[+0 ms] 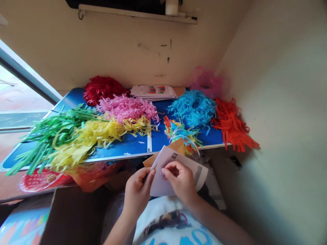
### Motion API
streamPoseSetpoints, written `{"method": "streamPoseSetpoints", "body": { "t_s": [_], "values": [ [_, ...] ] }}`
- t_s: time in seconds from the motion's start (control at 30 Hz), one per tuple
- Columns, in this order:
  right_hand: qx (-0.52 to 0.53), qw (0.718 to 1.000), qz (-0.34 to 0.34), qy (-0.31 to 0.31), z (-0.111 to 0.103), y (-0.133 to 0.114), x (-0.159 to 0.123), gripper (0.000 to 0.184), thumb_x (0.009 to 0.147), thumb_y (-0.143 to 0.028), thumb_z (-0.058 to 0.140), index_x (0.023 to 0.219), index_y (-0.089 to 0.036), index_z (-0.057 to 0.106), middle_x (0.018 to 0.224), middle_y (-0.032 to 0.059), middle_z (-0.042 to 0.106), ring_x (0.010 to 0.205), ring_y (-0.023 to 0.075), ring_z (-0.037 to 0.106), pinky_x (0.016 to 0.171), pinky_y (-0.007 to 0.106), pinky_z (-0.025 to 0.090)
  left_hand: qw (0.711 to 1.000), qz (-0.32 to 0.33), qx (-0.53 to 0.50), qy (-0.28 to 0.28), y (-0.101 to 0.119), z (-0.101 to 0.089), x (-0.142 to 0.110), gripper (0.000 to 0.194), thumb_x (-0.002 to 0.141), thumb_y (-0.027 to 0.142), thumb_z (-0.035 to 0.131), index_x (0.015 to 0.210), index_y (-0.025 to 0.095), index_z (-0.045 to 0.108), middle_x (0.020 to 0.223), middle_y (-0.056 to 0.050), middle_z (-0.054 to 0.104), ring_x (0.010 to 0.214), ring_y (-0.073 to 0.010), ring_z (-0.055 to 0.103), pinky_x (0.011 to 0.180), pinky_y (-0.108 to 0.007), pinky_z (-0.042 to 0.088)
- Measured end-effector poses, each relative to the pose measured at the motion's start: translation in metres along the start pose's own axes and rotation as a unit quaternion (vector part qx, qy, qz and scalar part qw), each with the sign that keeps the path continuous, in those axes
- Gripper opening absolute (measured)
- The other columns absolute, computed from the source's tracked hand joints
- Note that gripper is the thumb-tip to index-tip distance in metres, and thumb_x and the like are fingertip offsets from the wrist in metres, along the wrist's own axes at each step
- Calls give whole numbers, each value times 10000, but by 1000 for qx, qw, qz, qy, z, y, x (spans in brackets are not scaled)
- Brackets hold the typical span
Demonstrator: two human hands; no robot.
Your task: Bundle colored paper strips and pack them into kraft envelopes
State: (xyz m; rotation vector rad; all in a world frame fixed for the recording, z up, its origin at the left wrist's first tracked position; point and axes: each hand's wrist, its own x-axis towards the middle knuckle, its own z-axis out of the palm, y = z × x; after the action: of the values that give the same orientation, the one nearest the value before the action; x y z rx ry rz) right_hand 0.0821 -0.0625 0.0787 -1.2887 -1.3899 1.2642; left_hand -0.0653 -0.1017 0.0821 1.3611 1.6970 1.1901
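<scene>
In front of my body lies a white printed card [187, 166], tilted, with a small dark mark near its top corner and a tan sheet [178, 146] behind it. My left hand [140, 189] is closed in a pinch at the card's left edge, and a thin brownish tip shows by its thumb. Over the card's face, my right hand [181, 180] has thumb and forefinger pressed together; whatever is between them is too small to make out. Just beyond the card, a multicoloured bunch of paper strips [182, 134] with white string lies at the table edge.
On the blue table [135, 146] lie heaps of shredded paper: green [61, 126], yellow [102, 132], pink [129, 107], dark red [103, 89], blue [192, 107] and orange-red [233, 124]. Stacked cards [153, 92] lie at the back. A red basket [42, 180] sits below left.
</scene>
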Motion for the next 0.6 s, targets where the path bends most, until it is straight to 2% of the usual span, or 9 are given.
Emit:
{"method": "streamPoseSetpoints", "body": {
  "t_s": [0.17,0.27,0.37,0.43,0.47,0.53,0.6],
  "values": [
    [-49,998,-35,9,8,1,-1,170,832,-325,619,718,-198,614,633,18,695,564,161,663,571,245,528,1000,2,4,-1,1,3,-1,333,872,442,572,855,164,754,695,-37,690,613,-158,604,527,-212,451],
    [-161,982,-98,26,6,6,-1,138,827,-322,633,754,-206,615,654,15,691,568,162,651,583,255,512,1000,-10,17,11,-2,1,-3,315,815,470,639,795,175,749,688,-31,693,624,-162,602,539,-215,446],
    [-288,938,-165,97,-19,12,1,240,792,-421,702,790,-201,606,597,1,640,532,176,617,550,276,474,998,-56,15,36,-13,-8,-7,329,735,504,715,734,175,732,657,-18,680,616,-160,587,508,-206,408],
    [-336,902,-217,163,-47,17,3,356,789,-529,695,827,-187,603,701,47,667,650,215,648,617,308,482,995,-90,-6,43,-23,-16,-10,360,729,526,718,724,166,715,642,-11,660,594,-146,563,488,-201,379],
    [-353,888,-239,171,-61,19,5,400,801,-574,669,852,-182,608,784,74,684,735,234,658,670,326,483,994,-103,-19,40,-29,-20,-11,378,730,539,713,724,161,705,634,-8,647,580,-138,546,486,-201,371],
    [-383,883,-248,110,-82,24,6,426,858,-610,587,876,-186,624,848,75,694,801,231,659,714,322,464,993,-112,-32,21,-37,-24,-11,411,731,562,698,725,152,685,623,-3,624,562,-128,518,496,-206,371],
    [-406,885,-227,14,-90,27,4,426,929,-584,496,816,-198,636,752,33,675,716,193,645,658,286,428,996,-91,4,5,-40,-25,-7,426,739,581,666,704,157,653,608,2,596,559,-127,500,509,-216,375]
  ]
}}
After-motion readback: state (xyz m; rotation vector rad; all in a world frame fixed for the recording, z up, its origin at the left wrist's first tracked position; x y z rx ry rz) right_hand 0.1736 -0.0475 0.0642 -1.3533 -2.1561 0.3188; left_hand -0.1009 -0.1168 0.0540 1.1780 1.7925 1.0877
